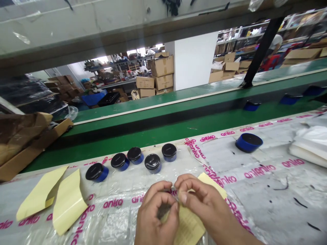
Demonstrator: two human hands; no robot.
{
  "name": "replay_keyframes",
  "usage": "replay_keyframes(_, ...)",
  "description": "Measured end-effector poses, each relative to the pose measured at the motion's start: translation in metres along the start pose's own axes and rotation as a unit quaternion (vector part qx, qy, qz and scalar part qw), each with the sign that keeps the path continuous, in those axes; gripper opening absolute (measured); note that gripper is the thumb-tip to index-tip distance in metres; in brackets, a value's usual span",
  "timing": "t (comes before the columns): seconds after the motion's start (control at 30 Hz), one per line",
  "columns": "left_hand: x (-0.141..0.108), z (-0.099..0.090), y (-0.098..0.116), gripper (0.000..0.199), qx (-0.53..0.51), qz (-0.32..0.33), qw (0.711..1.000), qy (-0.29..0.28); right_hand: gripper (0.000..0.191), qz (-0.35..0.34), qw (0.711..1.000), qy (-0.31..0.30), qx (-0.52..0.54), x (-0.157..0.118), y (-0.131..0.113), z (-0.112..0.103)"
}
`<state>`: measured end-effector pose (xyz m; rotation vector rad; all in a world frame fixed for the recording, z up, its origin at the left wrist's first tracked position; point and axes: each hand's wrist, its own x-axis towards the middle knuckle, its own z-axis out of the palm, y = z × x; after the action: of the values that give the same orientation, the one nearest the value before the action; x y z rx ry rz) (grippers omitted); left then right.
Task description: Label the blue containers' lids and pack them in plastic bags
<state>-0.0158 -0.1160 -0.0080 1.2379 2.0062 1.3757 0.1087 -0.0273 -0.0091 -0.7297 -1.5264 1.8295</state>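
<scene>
My left hand (pixel 156 214) and my right hand (pixel 201 200) meet at the bottom centre, fingertips pinched together. A small, clear, shiny piece (pixel 174 189) shows between the fingertips; its kind is too small to make out. Beneath the hands lies a yellow sheet (pixel 190 226) with faint print, partly covered by them. Just beyond them stand several round blue pieces with glossy black tops, the nearest being a blue-and-black piece (pixel 152 163). To the left, two curled yellow strips (pixel 42 194) rest on the plastic-covered table.
A green conveyor belt (pixel 158 125) runs behind the table, carrying blue pieces (pixel 251 105) at the right. Another blue piece (pixel 249 142) sits on the table. White sheets (pixel 310 146) lie far right; a cardboard box (pixel 33 146) stands left. A metal beam (pixel 102 32) crosses overhead.
</scene>
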Motion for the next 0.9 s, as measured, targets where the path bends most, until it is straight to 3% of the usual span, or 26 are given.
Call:
replay_keyframes(0.17,0.004,-0.018,0.0,0.016,0.048,-0.009,0.998,0.045,0.028,0.036,0.999,0.027,0.0,0.006,-0.003,-0.009)
replay_keyframes(0.23,0.018,-0.036,-0.002,0.02,0.08,0.0,0.993,0.091,0.03,0.057,0.998,0.038,0.001,0.008,-0.004,-0.012)
replay_keyframes(0.33,0.053,-0.066,-0.014,0.042,0.184,0.056,0.97,0.147,0.03,0.082,0.995,0.061,-0.001,0.011,-0.008,-0.015)
replay_keyframes(0.4,0.081,-0.082,-0.027,0.057,0.28,0.109,0.944,0.135,0.028,0.086,0.995,0.06,-0.001,0.014,-0.013,-0.016)
replay_keyframes(0.47,0.106,-0.091,-0.039,0.076,0.346,0.128,0.926,0.08,0.028,0.077,0.996,0.045,-0.002,0.019,-0.02,-0.018)
replay_keyframes(0.53,0.124,-0.094,-0.049,0.09,0.376,0.111,0.92,0.018,0.029,0.06,0.998,0.032,-0.008,0.025,-0.028,-0.019)
replay_keyframes(0.63,0.135,-0.091,-0.056,0.091,0.383,0.092,0.919,-0.029,0.027,0.033,0.999,0.022,-0.025,0.036,-0.037,-0.022)
replay_keyframes(0.77,0.133,-0.083,-0.057,0.088,0.37,0.114,0.922,-0.006,0.021,0.016,0.998,0.0,-0.055,0.051,-0.042,-0.02)
replay_keyframes(0.9,0.129,-0.076,-0.051,0.088,0.338,0.146,0.928,0.055,0.014,-0.036,0.996,-0.026,-0.081,0.071,-0.045,-0.007)
